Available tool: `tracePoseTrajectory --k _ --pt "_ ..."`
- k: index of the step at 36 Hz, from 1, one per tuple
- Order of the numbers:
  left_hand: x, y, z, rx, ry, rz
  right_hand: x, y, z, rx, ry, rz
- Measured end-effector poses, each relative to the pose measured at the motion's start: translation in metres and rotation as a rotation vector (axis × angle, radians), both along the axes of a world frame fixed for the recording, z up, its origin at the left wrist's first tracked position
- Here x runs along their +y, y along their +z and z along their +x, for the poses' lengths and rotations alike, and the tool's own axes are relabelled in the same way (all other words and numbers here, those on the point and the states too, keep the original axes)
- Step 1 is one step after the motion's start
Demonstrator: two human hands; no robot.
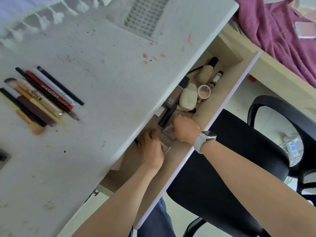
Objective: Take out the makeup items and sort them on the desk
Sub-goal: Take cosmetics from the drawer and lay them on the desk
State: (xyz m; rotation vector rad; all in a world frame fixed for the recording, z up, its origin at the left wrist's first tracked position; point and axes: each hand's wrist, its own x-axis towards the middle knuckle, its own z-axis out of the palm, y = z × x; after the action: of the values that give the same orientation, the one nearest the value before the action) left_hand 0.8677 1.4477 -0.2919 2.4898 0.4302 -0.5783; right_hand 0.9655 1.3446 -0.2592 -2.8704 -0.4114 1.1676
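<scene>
On the white desk, several makeup pencils and brushes lie side by side at the left. Below the desk edge an open drawer holds a cream bottle, a round jar, a beige bottle with a black cap, a small black-and-white tube and a dark blue tube. Both hands are in the drawer. My right hand, with a white watch on its wrist, grips a small mauve palette. My left hand curls over a flat light-rimmed case, partly hidden under it.
A black mesh office chair stands right under the drawer front. Purple bedding lies at the top right. A white gridded tray sits at the desk's far side. A dark object pokes in at the left edge.
</scene>
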Motion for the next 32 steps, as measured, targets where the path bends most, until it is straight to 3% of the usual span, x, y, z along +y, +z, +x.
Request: tracePoseTrajectory --k 6,12,17,20,25,32 --pt "0.012 0.027 0.000 0.032 -0.073 -0.268 -0.014 0.013 0.000 0.026 -0.084 0.198" --pt "0.030 0.064 -0.005 0.015 -0.017 -0.409 -0.015 0.042 -0.009 0.030 -0.422 0.583" --pt "0.056 0.107 -0.007 0.001 0.208 -0.654 0.000 0.070 -0.016 -0.027 -0.799 0.854" --pt "0.078 0.130 -0.013 -0.092 0.359 -0.753 0.019 0.085 -0.019 -0.052 -0.895 0.956" --pt "0.121 0.158 -0.044 -0.260 0.719 -0.739 0.065 0.108 -0.026 -0.067 -0.751 1.047" --pt "0.190 0.145 -0.109 -0.423 1.202 -0.483 0.140 0.097 -0.056 0.109 -0.406 0.884"
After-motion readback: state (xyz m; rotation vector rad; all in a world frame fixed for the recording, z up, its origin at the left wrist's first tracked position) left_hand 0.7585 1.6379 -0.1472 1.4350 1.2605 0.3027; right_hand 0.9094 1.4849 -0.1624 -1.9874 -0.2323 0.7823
